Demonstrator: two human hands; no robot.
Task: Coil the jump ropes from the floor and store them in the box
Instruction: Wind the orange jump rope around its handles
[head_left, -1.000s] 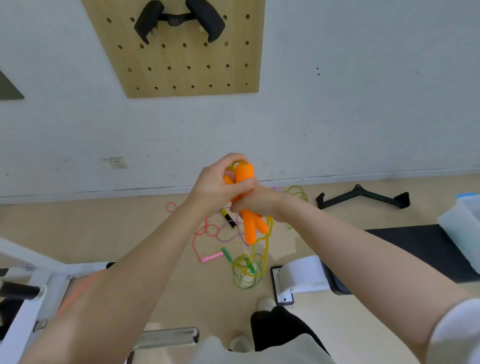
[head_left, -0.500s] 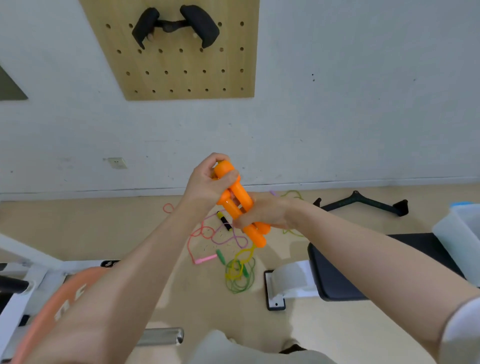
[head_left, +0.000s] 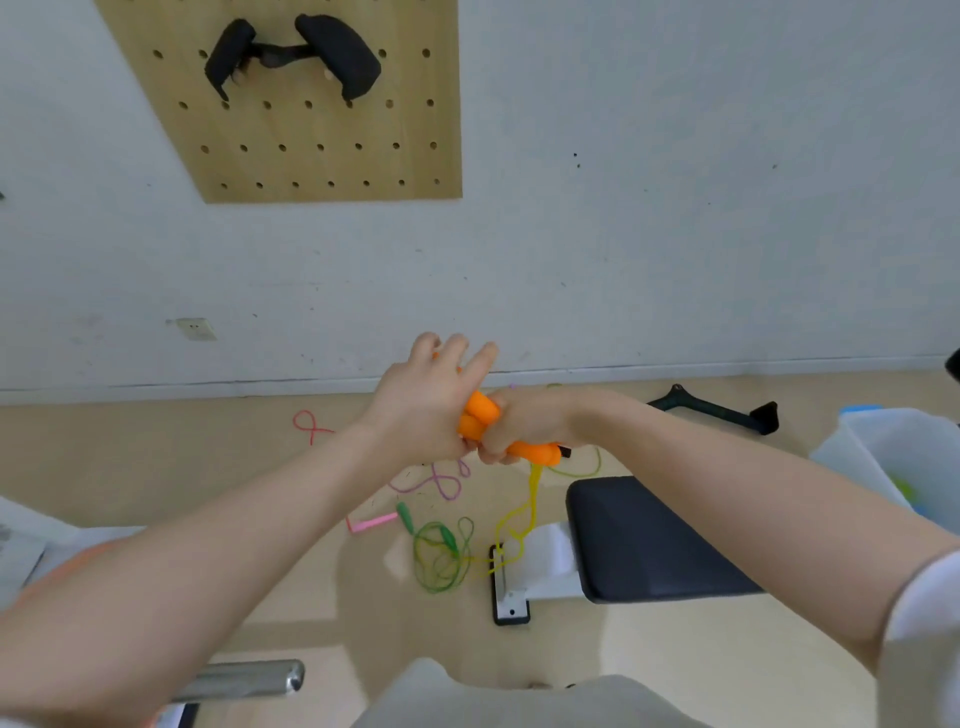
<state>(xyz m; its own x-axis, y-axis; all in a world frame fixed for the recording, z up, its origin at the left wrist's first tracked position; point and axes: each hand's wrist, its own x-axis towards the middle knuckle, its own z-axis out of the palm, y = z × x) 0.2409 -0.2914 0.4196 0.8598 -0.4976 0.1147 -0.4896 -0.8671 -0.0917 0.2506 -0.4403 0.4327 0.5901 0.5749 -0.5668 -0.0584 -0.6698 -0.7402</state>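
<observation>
Nearest the camera, a metal bar (head_left: 244, 679) lies at the lower left. Just past it, two bare forearms reach forward and meet at centre frame.

The left hand (head_left: 421, 410) lies against the orange handles (head_left: 480, 415); its fingers are spread and mostly straight above them, and whether the thumb grips cannot be told. The right hand (head_left: 519, 423) is curled round the same handles, clamping them. Both hands touch each other at the handles, held in the air above the floor (head_left: 156, 467).

A yellow rope (head_left: 524, 512) hangs from the handles down to the floor. Below the hands, a black bench pad (head_left: 649, 540) sits on a white bracket (head_left: 545, 566).

On the floor beyond, a green rope (head_left: 441, 556) lies in a loose tangle, touching the lower end of the yellow rope. A pink rope (head_left: 371, 522) lies just left of it, with a purple rope (head_left: 441, 480) just behind. A red loop (head_left: 309, 423) lies farther left, near the wall.

The box (head_left: 893, 457), translucent white, stands at the right edge with something yellow-green inside. A black handle bar (head_left: 722, 413) rests on the floor near the wall.

On the wall, a socket (head_left: 196, 328) sits low at left. A pegboard (head_left: 311, 130) above carries a black grip (head_left: 296, 57).
</observation>
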